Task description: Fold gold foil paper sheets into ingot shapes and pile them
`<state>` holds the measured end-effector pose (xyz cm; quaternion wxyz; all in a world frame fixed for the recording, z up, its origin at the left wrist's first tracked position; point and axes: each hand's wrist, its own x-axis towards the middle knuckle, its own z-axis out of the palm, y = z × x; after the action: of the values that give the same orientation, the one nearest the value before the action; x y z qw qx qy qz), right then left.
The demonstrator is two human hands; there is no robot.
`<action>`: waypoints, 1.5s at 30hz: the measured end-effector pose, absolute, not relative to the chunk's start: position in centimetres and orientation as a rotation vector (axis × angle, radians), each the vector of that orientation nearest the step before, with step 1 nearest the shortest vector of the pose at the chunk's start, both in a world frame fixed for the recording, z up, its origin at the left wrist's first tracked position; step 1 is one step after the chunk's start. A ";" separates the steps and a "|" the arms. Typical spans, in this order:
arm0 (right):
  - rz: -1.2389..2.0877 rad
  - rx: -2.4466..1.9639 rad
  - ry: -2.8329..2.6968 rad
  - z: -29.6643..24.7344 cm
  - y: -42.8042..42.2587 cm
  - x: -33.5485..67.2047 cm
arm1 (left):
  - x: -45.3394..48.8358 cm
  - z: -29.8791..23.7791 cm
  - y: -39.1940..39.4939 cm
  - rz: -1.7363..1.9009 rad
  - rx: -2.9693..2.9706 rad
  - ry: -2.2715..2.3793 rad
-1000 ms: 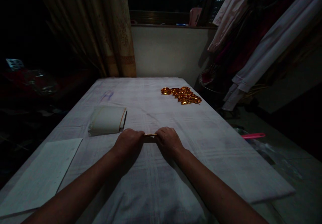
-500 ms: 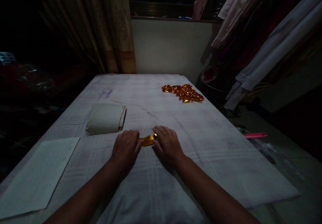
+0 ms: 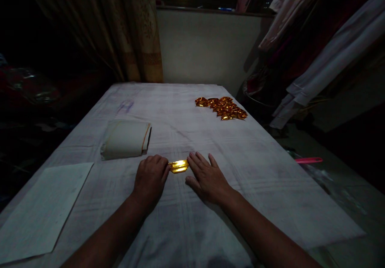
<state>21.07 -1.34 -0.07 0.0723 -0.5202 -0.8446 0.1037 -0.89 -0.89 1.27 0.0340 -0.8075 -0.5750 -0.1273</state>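
A small folded piece of shiny gold foil paper (image 3: 179, 166) lies between my hands on the cloth-covered table (image 3: 192, 228), a crease running along its length. My left hand (image 3: 151, 176) is closed on its left end, thumb and fingers pinching it. On the other side my right hand (image 3: 207, 178) lies fairly flat with its fingers stretched out, the fingertips touching or just beside the foil's right end. Farther back at the right sits a pile of gold folded foil pieces (image 3: 226, 108).
Left of centre is a pale folded stack of paper or cloth (image 3: 124, 139). A white sheet (image 3: 45, 210) lies at the near left. Past the table's right edge are hanging clothes (image 3: 325, 55) and a pink handle (image 3: 309, 160). A curtain (image 3: 132, 31) hangs behind.
My right hand has let go of the foil's right end, its fingers straightening and shifting slightly right. The foil now lies flatter and shows more of its face. My left hand keeps its pinch.
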 end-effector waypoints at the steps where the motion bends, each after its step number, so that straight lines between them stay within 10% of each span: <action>1: 0.307 -1.561 -2.538 -0.2 -1.4 21.2 | -0.7 1.2 -1.1 -0.412 -2.488 -1.749; 45: 0.375 -1.509 -2.530 -0.4 -3.8 20.7 | 0.5 0.9 -3.3 -0.371 -2.603 -1.451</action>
<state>20.74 -3.79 -0.44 0.0861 -0.5063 -0.8488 0.1258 0.48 -3.30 0.88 0.0690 -0.8647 -0.4820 -0.1231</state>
